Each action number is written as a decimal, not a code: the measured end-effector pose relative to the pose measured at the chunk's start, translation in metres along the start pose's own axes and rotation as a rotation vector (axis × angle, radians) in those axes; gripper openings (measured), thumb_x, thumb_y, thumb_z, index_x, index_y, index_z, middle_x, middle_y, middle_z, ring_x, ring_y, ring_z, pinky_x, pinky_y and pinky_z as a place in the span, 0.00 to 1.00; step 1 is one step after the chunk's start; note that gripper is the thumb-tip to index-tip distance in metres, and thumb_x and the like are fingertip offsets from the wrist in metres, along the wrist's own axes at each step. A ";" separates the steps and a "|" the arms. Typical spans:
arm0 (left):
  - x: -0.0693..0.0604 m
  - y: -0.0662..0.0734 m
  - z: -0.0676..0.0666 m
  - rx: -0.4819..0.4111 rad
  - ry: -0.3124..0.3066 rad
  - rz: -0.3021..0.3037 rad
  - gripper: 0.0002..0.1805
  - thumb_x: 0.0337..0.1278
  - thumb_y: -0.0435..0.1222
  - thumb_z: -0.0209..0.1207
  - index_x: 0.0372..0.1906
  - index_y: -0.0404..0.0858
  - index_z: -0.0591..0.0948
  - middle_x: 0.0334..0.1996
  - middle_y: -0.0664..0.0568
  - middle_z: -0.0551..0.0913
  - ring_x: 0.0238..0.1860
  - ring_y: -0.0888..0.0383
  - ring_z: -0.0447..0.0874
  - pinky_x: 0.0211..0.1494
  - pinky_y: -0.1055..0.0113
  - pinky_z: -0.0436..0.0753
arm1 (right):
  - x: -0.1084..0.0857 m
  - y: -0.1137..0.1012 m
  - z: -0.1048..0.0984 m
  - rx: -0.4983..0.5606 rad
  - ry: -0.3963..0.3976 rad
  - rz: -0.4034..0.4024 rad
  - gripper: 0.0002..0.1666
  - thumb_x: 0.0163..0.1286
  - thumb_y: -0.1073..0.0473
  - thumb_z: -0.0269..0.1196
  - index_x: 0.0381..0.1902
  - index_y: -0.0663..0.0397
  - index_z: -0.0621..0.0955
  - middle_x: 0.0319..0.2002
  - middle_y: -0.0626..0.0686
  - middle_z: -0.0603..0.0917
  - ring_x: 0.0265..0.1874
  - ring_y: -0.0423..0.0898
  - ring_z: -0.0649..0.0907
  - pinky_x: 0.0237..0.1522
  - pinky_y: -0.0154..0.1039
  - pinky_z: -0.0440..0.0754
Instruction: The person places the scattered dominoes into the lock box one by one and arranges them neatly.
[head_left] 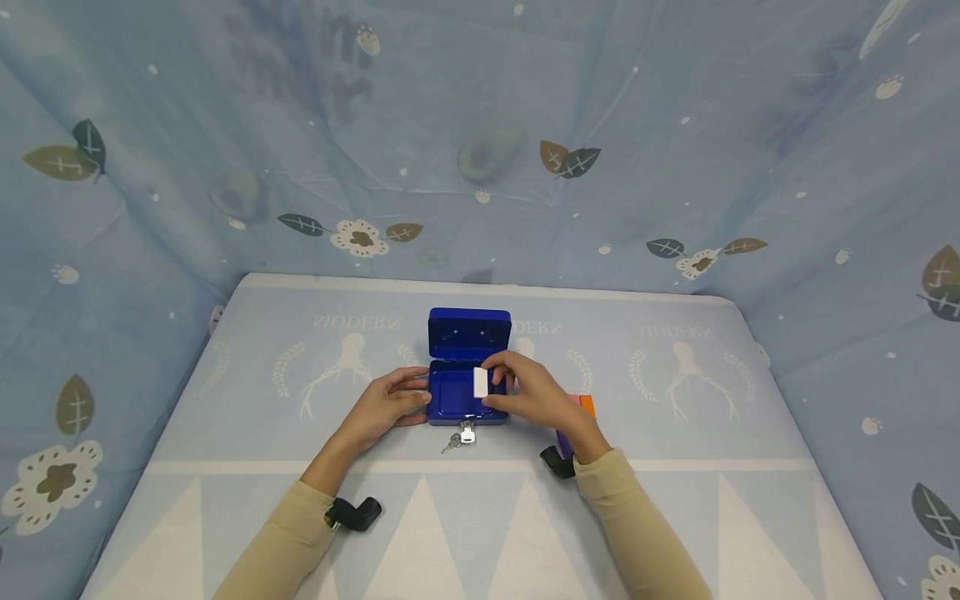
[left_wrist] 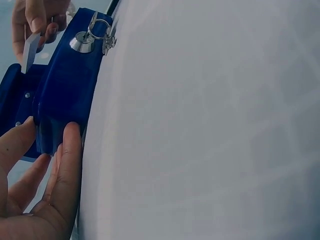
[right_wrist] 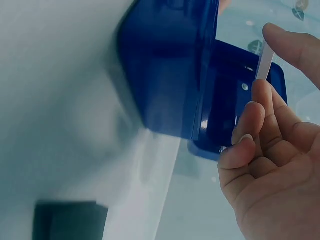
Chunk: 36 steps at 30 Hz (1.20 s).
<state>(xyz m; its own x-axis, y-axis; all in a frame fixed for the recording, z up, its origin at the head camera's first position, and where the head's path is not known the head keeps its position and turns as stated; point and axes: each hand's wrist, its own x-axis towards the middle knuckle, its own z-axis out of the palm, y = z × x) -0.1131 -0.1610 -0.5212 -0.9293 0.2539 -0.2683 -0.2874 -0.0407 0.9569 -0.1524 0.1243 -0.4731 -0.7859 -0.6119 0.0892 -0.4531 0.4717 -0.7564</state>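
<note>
Two sleeved forearms over the table [head_left: 465, 550], one blue box [head_left: 453, 398] between the hands. Far left: beige fabric cuff [head_left: 300, 508], matte black wrist unit [head_left: 356, 514] strapped at it. Left hand [head_left: 386, 408]: grip not closed, fingers roughly straight against the box's left wall, thumb at the rim. Box: saturated deep blue, smooth semi-gloss, rectangular with rounded corners. Shallow stepped recess inside. Hinged lid [head_left: 469, 333] stands up at the back, opened wide; small shiny rivet-like dots on its inner face. Front wall carries a silver lock [left_wrist: 81, 44], conical and polished, with a thin wire ring through the key head and toothed metal keys [head_left: 452, 442] dangling from it. White slab [head_left: 480, 383]: plain, matte, small flat rectangle, straight edges, thin side-on. Located over the right part of the box opening; right wrist view shows it above the rim, apart from the walls. Right hand [head_left: 536, 392]: grip pinching that slab between thumb and fingertips at opposite edges, other fingers curled in. Far right: orange-and-purple thing [head_left: 587, 406] on the table, mostly hidden behind the right wrist, shape unclear. Second black wrist unit [head_left: 556, 462] beside it, then the other beige sleeve [head_left: 637, 525], softly creased.
</note>
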 end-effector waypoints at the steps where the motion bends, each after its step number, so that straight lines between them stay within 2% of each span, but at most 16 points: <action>1: 0.000 0.000 0.000 0.002 0.002 0.000 0.32 0.65 0.29 0.64 0.71 0.31 0.67 0.62 0.31 0.71 0.57 0.46 0.79 0.51 0.53 0.87 | 0.002 0.000 0.001 0.005 -0.001 -0.003 0.27 0.62 0.58 0.74 0.57 0.52 0.78 0.39 0.49 0.78 0.36 0.51 0.77 0.32 0.37 0.75; 6: -0.001 0.001 0.001 0.008 0.004 0.000 0.32 0.65 0.30 0.64 0.71 0.31 0.67 0.62 0.31 0.72 0.59 0.42 0.78 0.50 0.53 0.87 | 0.012 -0.003 0.007 0.034 -0.014 -0.014 0.26 0.62 0.59 0.74 0.57 0.54 0.78 0.38 0.49 0.78 0.34 0.46 0.75 0.33 0.36 0.76; 19: -0.001 0.000 0.000 -0.011 0.005 -0.004 0.30 0.64 0.30 0.64 0.70 0.33 0.69 0.61 0.34 0.74 0.57 0.45 0.80 0.50 0.53 0.87 | 0.032 -0.006 0.030 0.001 -0.057 -0.037 0.27 0.63 0.58 0.73 0.57 0.57 0.77 0.37 0.50 0.79 0.31 0.43 0.74 0.33 0.35 0.77; 25: -0.001 -0.001 0.000 -0.011 -0.001 0.005 0.31 0.64 0.29 0.64 0.71 0.32 0.68 0.61 0.33 0.73 0.57 0.45 0.80 0.50 0.53 0.87 | 0.038 -0.002 0.043 -0.025 -0.063 0.002 0.28 0.63 0.57 0.74 0.57 0.58 0.77 0.38 0.48 0.79 0.31 0.44 0.76 0.33 0.34 0.78; 28: -0.001 -0.001 -0.001 -0.013 0.000 0.007 0.31 0.65 0.29 0.63 0.71 0.31 0.68 0.61 0.33 0.73 0.57 0.45 0.80 0.50 0.53 0.87 | 0.041 -0.003 0.048 -0.078 -0.066 0.018 0.27 0.63 0.55 0.74 0.57 0.57 0.78 0.38 0.49 0.79 0.32 0.44 0.77 0.35 0.36 0.79; 34: -0.001 0.000 0.000 -0.011 0.009 0.007 0.30 0.65 0.29 0.63 0.70 0.32 0.69 0.61 0.33 0.73 0.57 0.46 0.80 0.50 0.53 0.87 | 0.046 -0.008 0.054 -0.308 -0.091 0.052 0.27 0.62 0.48 0.74 0.55 0.52 0.80 0.37 0.45 0.79 0.37 0.43 0.77 0.45 0.44 0.74; 36: -0.001 0.000 0.000 -0.009 0.009 0.007 0.30 0.65 0.29 0.63 0.70 0.32 0.69 0.61 0.33 0.73 0.56 0.46 0.80 0.50 0.54 0.87 | 0.047 -0.009 0.056 -0.341 -0.111 0.063 0.27 0.62 0.47 0.74 0.55 0.51 0.80 0.37 0.44 0.78 0.38 0.43 0.77 0.46 0.46 0.73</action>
<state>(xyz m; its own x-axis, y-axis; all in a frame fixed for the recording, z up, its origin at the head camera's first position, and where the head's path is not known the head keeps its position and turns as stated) -0.1120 -0.1614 -0.5212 -0.9332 0.2449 -0.2631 -0.2834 -0.0510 0.9577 -0.1616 0.0558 -0.4980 -0.7746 -0.6314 -0.0353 -0.5346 0.6837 -0.4967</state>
